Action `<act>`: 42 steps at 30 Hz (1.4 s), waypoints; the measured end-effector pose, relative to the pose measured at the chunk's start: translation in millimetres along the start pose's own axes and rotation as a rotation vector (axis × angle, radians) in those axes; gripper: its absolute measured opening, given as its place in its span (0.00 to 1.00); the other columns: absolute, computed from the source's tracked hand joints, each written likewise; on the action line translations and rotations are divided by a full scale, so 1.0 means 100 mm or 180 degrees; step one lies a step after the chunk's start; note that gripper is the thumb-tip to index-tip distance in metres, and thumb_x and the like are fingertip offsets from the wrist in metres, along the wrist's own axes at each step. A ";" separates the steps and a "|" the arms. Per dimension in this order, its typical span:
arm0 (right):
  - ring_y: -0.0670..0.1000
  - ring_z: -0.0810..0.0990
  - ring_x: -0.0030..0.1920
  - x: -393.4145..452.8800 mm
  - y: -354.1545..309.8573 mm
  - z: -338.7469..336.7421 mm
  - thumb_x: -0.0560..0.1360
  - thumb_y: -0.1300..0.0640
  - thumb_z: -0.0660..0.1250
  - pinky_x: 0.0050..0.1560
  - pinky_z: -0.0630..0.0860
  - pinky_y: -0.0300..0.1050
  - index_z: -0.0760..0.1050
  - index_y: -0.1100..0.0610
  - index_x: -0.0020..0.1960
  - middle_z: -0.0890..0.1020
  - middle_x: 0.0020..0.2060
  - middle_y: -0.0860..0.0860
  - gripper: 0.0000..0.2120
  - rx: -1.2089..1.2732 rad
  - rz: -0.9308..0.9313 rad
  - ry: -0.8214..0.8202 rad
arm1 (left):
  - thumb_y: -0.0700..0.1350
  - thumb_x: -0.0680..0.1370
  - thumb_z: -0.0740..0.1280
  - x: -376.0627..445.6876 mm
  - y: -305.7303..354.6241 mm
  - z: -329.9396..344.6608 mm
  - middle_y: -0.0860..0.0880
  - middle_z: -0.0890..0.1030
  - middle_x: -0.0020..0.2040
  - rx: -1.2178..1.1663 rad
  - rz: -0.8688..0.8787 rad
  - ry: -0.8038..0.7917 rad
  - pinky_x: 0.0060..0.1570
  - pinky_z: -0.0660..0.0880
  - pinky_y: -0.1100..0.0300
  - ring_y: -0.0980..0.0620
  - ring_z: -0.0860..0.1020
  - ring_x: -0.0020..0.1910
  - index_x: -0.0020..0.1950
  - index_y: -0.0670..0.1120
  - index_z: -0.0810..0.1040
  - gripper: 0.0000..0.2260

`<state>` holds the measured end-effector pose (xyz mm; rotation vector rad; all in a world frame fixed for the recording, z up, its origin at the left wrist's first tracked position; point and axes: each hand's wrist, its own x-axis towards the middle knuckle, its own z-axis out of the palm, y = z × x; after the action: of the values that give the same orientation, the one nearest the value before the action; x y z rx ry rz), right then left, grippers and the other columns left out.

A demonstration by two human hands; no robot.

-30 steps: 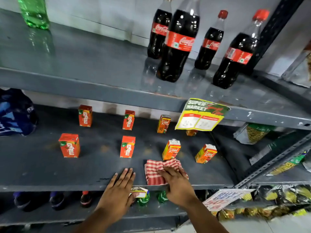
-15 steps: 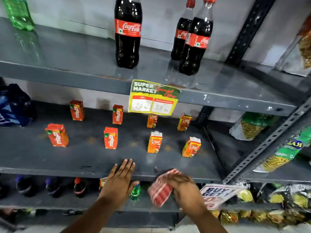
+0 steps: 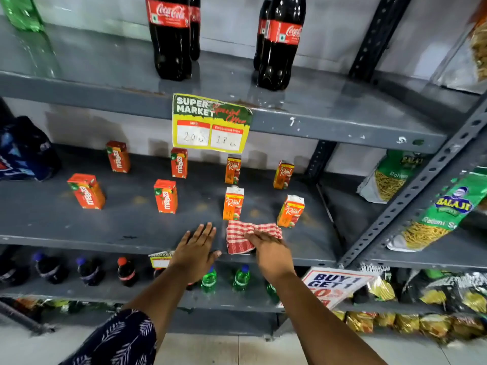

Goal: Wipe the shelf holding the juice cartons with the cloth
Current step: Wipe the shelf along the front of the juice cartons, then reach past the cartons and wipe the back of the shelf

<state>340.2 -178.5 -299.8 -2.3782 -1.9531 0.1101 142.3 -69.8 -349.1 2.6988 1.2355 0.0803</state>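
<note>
The grey metal shelf (image 3: 126, 222) carries several small orange juice cartons standing upright in two rows, Maaza ones (image 3: 165, 196) on the left and Real ones (image 3: 233, 204) on the right. A red and white checked cloth (image 3: 238, 234) lies bunched at the shelf's front edge, just in front of the two nearest Real cartons. My right hand (image 3: 268, 250) presses down on the cloth's right part. Flat on the shelf's front edge just left of the cloth rests my left hand (image 3: 196, 248), fingers spread, holding nothing.
A yellow price sign (image 3: 210, 123) hangs from the shelf above, which holds cola bottles (image 3: 168, 35). Small bottles (image 3: 209, 280) stand on the shelf below. Snack bags (image 3: 442, 214) fill the rack to the right; a dark blue pack (image 3: 23, 148) sits at the left end.
Half a second ago my right hand held the cloth off the shelf, below its front edge; now the cloth is back on the shelf under that hand. My left hand stayed put.
</note>
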 end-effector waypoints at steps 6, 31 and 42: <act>0.56 0.77 0.63 -0.35 0.11 -0.19 0.76 0.58 0.59 0.62 0.73 0.48 0.69 0.41 0.70 0.77 0.67 0.48 0.25 0.0330 -0.0305 -0.0002 | 0.60 0.80 0.49 -0.03 0.01 -0.01 0.48 0.48 0.79 -0.0058 0.0015 0.0027 0.74 0.44 0.48 0.50 0.45 0.77 0.78 0.46 0.46 0.31; 0.50 0.84 0.44 -0.92 0.98 -0.43 0.73 0.63 0.64 0.46 0.80 0.46 0.78 0.40 0.60 0.87 0.49 0.47 0.23 0.1188 0.0932 0.0404 | 0.62 0.76 0.40 0.13 0.10 0.01 0.47 0.52 0.79 -0.0173 -0.0323 0.0347 0.74 0.48 0.44 0.47 0.48 0.77 0.77 0.45 0.51 0.34; 0.64 0.79 0.58 0.62 1.40 -1.29 0.77 0.67 0.59 0.56 0.77 0.54 0.68 0.57 0.70 0.80 0.58 0.64 0.22 0.1369 0.2087 0.1477 | 0.68 0.76 0.41 0.47 -0.04 -0.16 0.45 0.57 0.77 -0.0341 -0.0413 0.0606 0.74 0.53 0.45 0.47 0.53 0.77 0.76 0.42 0.56 0.38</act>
<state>501.6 -145.0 -185.7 -2.3548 -0.8165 0.0016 168.0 -29.6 -335.5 2.5605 1.4120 0.3830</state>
